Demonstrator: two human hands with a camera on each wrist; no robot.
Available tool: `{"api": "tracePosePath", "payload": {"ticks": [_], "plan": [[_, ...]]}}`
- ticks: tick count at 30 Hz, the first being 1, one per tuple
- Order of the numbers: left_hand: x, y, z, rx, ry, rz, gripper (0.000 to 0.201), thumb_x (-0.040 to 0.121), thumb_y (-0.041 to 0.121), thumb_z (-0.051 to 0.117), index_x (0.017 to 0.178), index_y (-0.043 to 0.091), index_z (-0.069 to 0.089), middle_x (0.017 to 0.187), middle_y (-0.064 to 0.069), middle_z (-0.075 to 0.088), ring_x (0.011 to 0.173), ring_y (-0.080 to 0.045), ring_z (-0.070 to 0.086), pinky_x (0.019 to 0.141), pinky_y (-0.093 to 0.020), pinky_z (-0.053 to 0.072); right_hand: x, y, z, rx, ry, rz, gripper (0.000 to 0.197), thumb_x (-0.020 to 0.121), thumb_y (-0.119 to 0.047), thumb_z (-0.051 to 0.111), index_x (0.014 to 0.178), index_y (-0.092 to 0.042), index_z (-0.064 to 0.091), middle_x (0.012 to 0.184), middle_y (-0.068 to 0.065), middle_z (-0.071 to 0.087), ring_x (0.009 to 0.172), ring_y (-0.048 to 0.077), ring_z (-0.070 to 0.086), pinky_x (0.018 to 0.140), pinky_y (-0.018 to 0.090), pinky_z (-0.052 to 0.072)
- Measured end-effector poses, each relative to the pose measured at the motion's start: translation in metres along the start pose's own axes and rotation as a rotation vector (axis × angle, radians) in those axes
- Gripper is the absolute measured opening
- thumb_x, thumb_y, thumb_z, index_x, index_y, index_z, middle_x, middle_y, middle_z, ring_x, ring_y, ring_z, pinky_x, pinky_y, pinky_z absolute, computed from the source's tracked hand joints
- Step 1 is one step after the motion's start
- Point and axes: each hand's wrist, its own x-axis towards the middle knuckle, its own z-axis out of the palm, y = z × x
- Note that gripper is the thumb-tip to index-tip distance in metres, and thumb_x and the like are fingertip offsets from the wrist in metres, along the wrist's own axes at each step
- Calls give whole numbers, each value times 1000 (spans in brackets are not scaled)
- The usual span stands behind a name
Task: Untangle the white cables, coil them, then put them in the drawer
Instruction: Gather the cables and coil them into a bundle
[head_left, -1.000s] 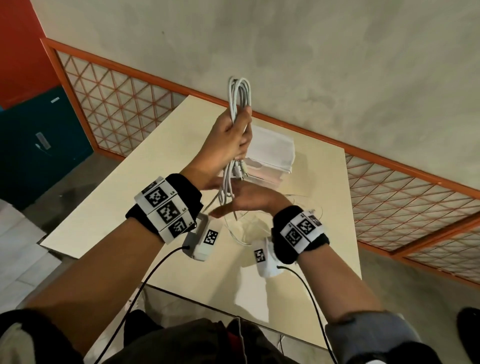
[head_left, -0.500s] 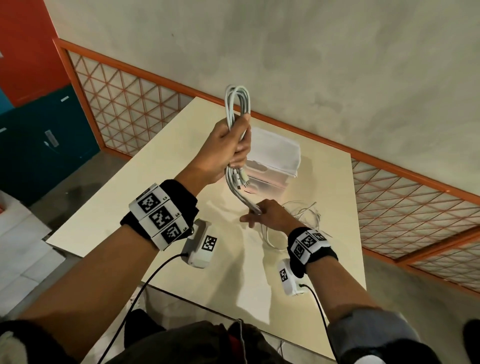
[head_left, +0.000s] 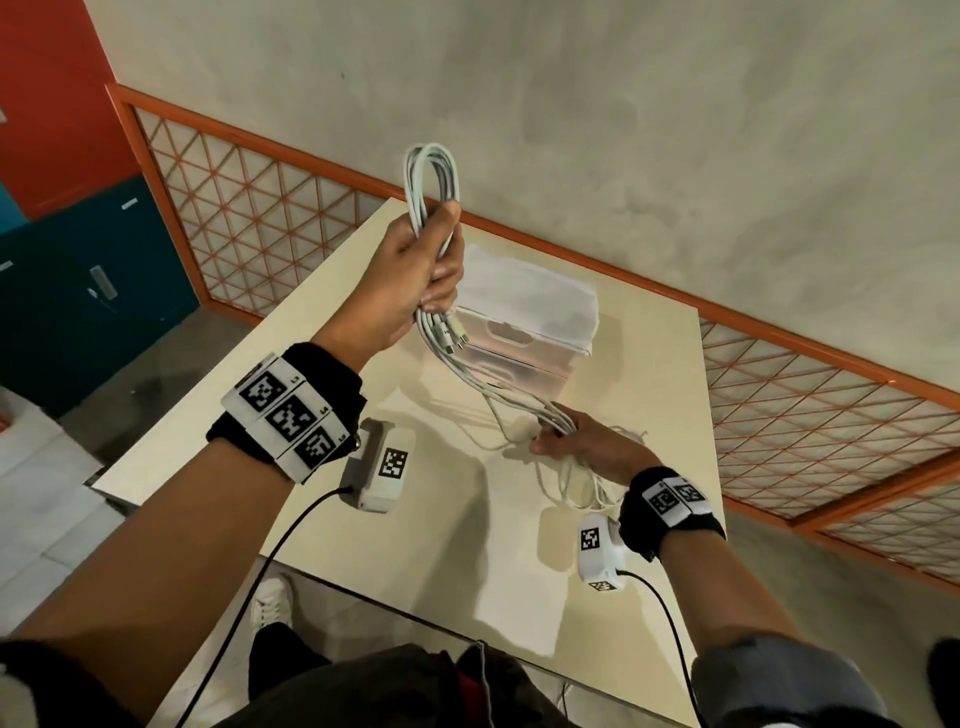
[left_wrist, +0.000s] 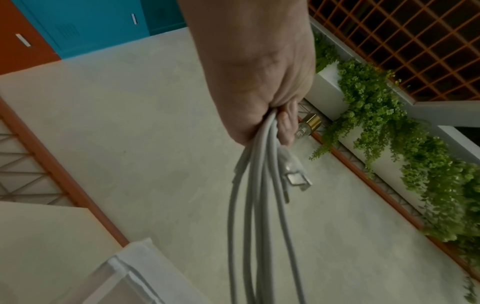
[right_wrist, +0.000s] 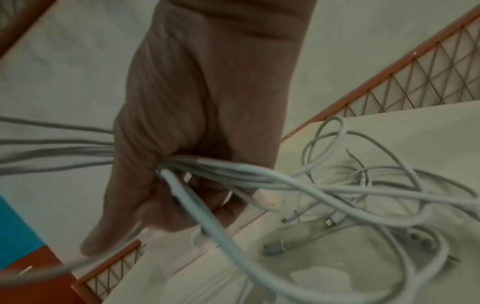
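left grip (head_left: 415, 280) fists part-wound coil (head_left: 431, 176); right grip (head_left: 582, 441) curls round loose cables (right_wrist: 363, 185) on surface (head_left: 311, 364). drawer (head_left: 524, 332) step not begun.

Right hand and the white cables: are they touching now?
Touching. The right wrist view shows the right hand with its fingers closed round several strands of the white cables.

White cables (head_left: 432, 182), pale grey in the wrist views. Cream desk (head_left: 291, 374). Translucent white drawer box (head_left: 524, 332). Black wristbands (head_left: 332, 384) with white plates (head_left: 285, 415) printed in black-and-white square codes. Orange-framed lattice panels (head_left: 244, 208), diamond-patterned. Teal cabinet (head_left: 78, 291) beside a red-orange wall (head_left: 47, 104). Mottled beige floor (head_left: 623, 130). Green trailing plants (left_wrist: 389, 127) in white planters (left_wrist: 324, 86).
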Motion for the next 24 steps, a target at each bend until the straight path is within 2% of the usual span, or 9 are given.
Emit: {"api": "tracePosePath", "payload": {"ticks": [4,6,7,11,13,17,20,22,24], "plan": [[1,0,-1,14,20,41,35,103,25,34,70,15,40,45,8,28,31,-6,19,36,-16,21,-9,-9,-1,115,4,-41,20,83,-8,68,101,-9,60,79,3,60,70,9,60,70,22,50],[2,3,-1,18,28,50,35,102,25,34,70,15,40,45,8,28,31,-6,19,37,-17,20,-12,-11,2,80,59,-44,5,91,-11,58,91,-11,63,71,-5,65,61,4,59,63,19,46],[3,4,0,25,30,52,34,102,26,34,70,15,39,45,8,28,31,-6,19,37,-17,20,-14,-11,3,57,88,-48,9,92,-14,57,87,-12,65,67,-7,65,57,5,56,60,19,43],[2,5,5,71,16,61,35,102,27,35,70,15,37,45,7,28,32,-7,21,38,-17,22,-13,-10,8,56,167,-42,9,94,-7,53,89,-5,60,63,6,58,47,6,53,55,21,41],[1,4,6,93,16,62,36,102,27,35,69,14,37,45,6,27,32,-8,21,38,-17,22,-11,-6,5,116,139,-67,3,91,-8,58,88,-6,57,63,5,60,49,6,55,55,21,40],[3,9,1,119,37,63,36,102,28,35,69,15,37,46,7,28,33,-8,21,38,-19,21,-14,12,-6,390,-97,-19,50,58,-44,86,89,-10,66,86,1,72,73,12,65,67,20,49],[3,11,-4,113,57,57,35,102,27,35,69,16,38,45,8,29,33,-9,20,38,-21,19,-14,20,-8,663,-136,48,60,77,-55,60,106,-3,68,106,13,71,93,21,69,80,26,55],[1,9,-1,91,38,49,35,102,26,35,70,15,38,45,8,29,33,-8,20,37,-19,19,-12,15,-6,606,-17,92,47,85,-41,49,105,-2,66,99,12,73,86,18,70,74,24,56],[-2,7,6,61,-21,21,34,102,25,35,70,14,38,45,8,28,31,-6,20,36,-17,20,-7,11,-4,435,105,70,16,87,-13,57,97,-6,66,84,3,74,72,12,69,63,19,54]]}}
